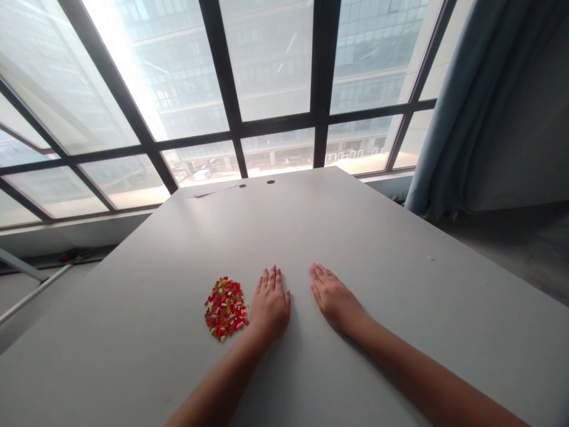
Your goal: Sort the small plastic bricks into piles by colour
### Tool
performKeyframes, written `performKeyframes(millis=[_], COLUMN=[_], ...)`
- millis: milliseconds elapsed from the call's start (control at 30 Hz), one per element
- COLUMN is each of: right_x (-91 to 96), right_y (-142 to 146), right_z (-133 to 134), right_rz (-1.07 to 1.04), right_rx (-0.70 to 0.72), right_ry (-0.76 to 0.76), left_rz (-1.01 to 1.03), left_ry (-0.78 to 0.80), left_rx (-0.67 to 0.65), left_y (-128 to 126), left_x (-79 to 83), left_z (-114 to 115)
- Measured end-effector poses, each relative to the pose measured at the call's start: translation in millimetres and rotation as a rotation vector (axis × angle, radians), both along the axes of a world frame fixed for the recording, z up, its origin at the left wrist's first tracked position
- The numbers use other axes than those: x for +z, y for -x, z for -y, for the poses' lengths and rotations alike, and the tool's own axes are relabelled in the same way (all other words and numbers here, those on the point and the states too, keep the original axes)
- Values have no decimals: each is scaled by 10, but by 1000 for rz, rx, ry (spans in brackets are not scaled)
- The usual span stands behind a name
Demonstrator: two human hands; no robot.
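Logging two bare forearms that rise from the bottom of the view and end in two hands. Nearest us lie one left hand (271,305) and one right hand (335,299), both palm down on the tabletop with fingers extended. We record both as released, each holding nothing, with a gap between them.

Just beside the little-finger edge of the left hand sits one heap of small plastic bricks (226,309), mostly red, mixed with orange, yellow, brown and cream pieces. We find them too many and too small to count exactly. The heap lies on the table to the left of the left hand, which stands between it and the right hand.

Farther out, we count one pale grey table (400,249), with two round holes (256,184) near its far edge. Off its left side runs one metal rail (33,293). Beyond the table we see one black-framed window (275,139), with one glass-fronted building (178,71) outside it. One blue-grey curtain (462,112) hangs at the right.
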State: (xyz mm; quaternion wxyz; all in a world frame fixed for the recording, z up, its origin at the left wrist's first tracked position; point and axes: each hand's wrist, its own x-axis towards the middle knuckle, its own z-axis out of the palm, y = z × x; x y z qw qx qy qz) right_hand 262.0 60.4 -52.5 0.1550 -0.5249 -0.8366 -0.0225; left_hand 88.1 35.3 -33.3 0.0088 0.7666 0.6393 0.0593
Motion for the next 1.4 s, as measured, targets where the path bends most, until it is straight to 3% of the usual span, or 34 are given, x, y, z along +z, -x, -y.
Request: performKeyframes(millis=[333, 467, 633, 767, 867, 1133, 1400], right_x=[-7, 114, 278, 308, 310, 364, 411], right_y=[1, 25, 104, 165, 222, 317, 94], right_z=[2, 103, 281, 306, 279, 266, 297], right_rz=[7, -27, -177, -295, -387, -507, -607], right_rx=[8, 144, 309, 358, 352, 368, 269], right_ry=[-35, -147, -78, 45, 106, 125, 109], left_rz=[89, 151, 177, 96, 36, 16, 101], left_ry=[-44, -132, -314, -311, -206, -71, -2], left_rx=[-24, -130, -208, -187, -165, -296, -408], left_y=[6, 111, 743, 1380, 1611, 1448, 916], left_x=[-20, 105, 270, 193, 88, 36, 91], left_z=[5, 97, 352, 479, 429, 198, 159])
